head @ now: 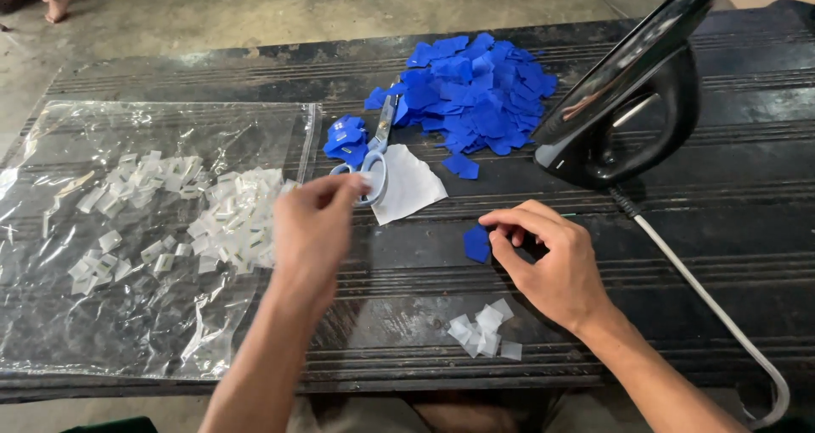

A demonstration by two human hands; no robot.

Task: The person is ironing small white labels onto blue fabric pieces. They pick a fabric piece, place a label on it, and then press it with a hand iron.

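Clear plastic sheeting (pixel 59 314) covers the left part of the dark grooved table (pixel 747 229), and a loose scatter of small white tags (pixel 204 216) lies on it, likely kept there so the tiny pieces stay together and show against the dark wood. The left hand (pixel 310 225) hovers at the right edge of that scatter, fingers drawn together at the tips as if pinching something small; whether a tag sits between them I cannot tell.

Just beyond its fingertips lie scissors with pale blue handles (pixel 373 157), blades pointing away, resting partly on a white paper scrap (pixel 412 182). A short stack of blue squares with white tags on top (pixel 345 137) stands just beside the blades, apart from the loose stock, which suggests it holds finished pieces. Behind it spreads a big heap of blue fabric squares (pixel 475 93), unsorted and within easy reach.

Nearer the table's front edge sits a small cluster of white tags (pixel 486 329), close by the right wrist. The right hand (pixel 552 259) rests on the table, thumb and forefinger pinching a single blue square (pixel 476 243) flat against the wood, holding it steady. At the far right a black electric iron (pixel 628 93) stands on its heel, soleplate off the surface, its white cord (pixel 722 314) trailing off the front edge.
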